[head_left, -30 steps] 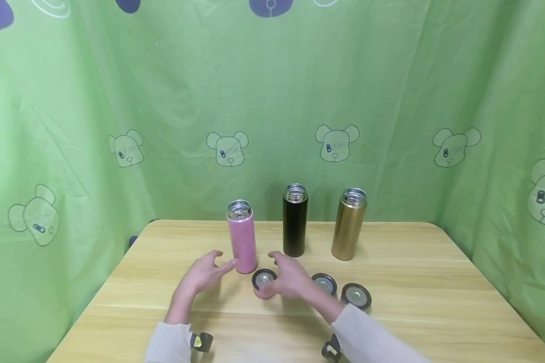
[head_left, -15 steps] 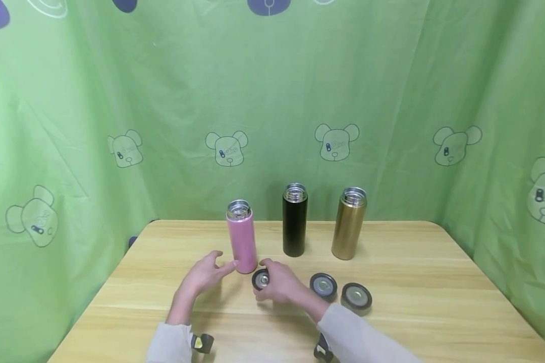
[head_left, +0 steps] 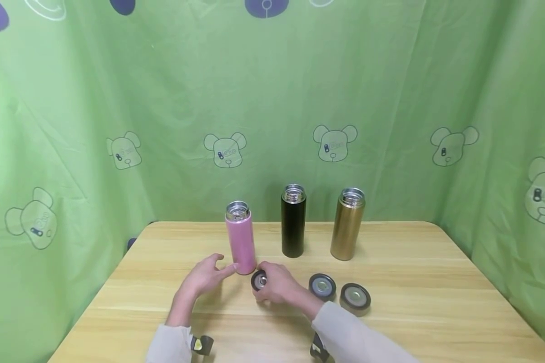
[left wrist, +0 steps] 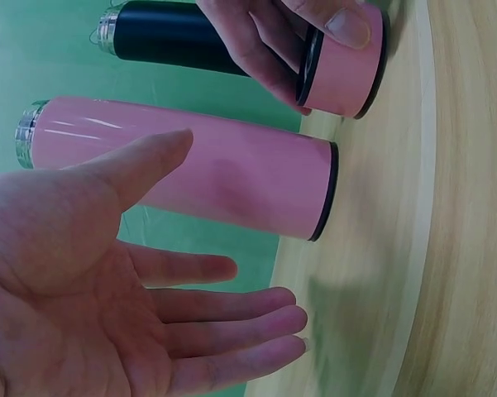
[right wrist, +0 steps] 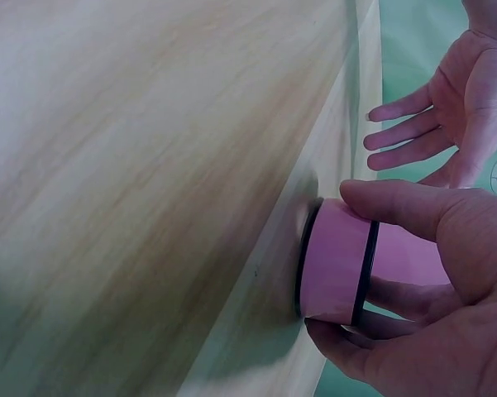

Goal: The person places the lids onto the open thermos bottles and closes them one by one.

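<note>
A pink thermos bottle [head_left: 241, 244] stands upright without its lid, its steel neck showing. Beside its left side is my left hand [head_left: 207, 275], fingers straight and spread; the left wrist view shows the palm [left wrist: 74, 289] facing the bottle with nothing in it. My right hand [head_left: 277, 284] grips the pink lid [right wrist: 337, 260] between thumb and fingers. That lid sits upside down on the table, just in front of the pink bottle, its inner side up. Part of the lid is hidden by the right hand in the head view.
A black bottle [head_left: 293, 227] and a gold bottle [head_left: 347, 227] stand lidless toward the back of the wooden table [head_left: 418, 272]. Two more upturned lids, a dark-rimmed one [head_left: 322, 286] and a gold-brown one [head_left: 356, 297], lie right of my right hand. Green curtain [head_left: 272, 101] surrounds the table.
My right hand has moved left and slightly down onto the pink lid and now grips it. The left hand has stayed beside the pink bottle.
</note>
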Available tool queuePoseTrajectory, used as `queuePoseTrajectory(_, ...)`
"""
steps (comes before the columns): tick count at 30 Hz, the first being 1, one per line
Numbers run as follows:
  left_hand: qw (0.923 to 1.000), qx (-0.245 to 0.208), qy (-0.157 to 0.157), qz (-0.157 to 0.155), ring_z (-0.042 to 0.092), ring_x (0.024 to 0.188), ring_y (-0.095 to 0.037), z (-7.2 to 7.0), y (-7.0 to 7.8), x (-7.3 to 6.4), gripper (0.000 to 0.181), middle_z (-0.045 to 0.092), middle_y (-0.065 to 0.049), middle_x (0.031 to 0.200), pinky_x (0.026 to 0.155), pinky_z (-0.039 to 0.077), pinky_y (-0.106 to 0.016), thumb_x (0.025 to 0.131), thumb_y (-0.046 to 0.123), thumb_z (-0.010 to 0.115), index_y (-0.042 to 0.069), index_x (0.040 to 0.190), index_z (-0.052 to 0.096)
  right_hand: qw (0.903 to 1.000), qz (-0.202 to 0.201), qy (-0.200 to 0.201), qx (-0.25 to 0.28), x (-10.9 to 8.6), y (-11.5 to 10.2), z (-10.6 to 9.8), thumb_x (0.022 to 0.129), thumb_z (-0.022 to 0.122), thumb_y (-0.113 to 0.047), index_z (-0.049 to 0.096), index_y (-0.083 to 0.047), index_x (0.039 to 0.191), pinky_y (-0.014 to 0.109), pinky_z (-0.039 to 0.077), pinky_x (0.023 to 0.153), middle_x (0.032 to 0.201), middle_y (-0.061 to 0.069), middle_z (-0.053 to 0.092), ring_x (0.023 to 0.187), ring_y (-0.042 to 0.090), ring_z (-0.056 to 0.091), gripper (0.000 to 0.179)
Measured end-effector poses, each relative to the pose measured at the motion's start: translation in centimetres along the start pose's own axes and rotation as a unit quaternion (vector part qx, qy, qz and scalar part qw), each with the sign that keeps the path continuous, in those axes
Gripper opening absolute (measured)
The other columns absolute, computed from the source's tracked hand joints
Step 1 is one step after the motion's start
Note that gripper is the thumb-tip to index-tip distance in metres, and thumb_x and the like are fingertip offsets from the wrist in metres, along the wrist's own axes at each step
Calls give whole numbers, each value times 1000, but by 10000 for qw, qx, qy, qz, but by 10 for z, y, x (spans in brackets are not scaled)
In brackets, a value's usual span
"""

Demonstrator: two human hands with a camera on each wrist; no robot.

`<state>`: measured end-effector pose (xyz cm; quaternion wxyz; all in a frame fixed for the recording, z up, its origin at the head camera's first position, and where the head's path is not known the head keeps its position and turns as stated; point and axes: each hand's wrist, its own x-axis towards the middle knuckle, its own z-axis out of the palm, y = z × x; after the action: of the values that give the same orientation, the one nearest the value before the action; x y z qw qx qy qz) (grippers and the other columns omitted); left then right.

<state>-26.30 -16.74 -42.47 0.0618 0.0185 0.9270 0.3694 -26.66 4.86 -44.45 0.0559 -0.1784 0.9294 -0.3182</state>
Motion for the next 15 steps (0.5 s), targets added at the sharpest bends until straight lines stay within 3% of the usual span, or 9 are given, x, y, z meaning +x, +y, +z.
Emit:
queuePoseTrajectory(9,9999,37,-75,78,64,116,-43,2,0,0,78,62,-30,131,97,52,-61,95,55,63,-4,143,49,9999,24,150,43,-4,3,-7,70,89,-20,64,-4,118,41,57,82,99,6,70,93,24,63,57)
queuePoseTrajectory(15,9999,73,-40,61,62,118,-45,1,2,0,81,61,-30,133,99,50,-63,94,58,63,-4,143,48,9985,151,315,427,-13,2,-23,68,88,-25,67,-6,114,39,56,78,99,5,71,90,20,63,55)
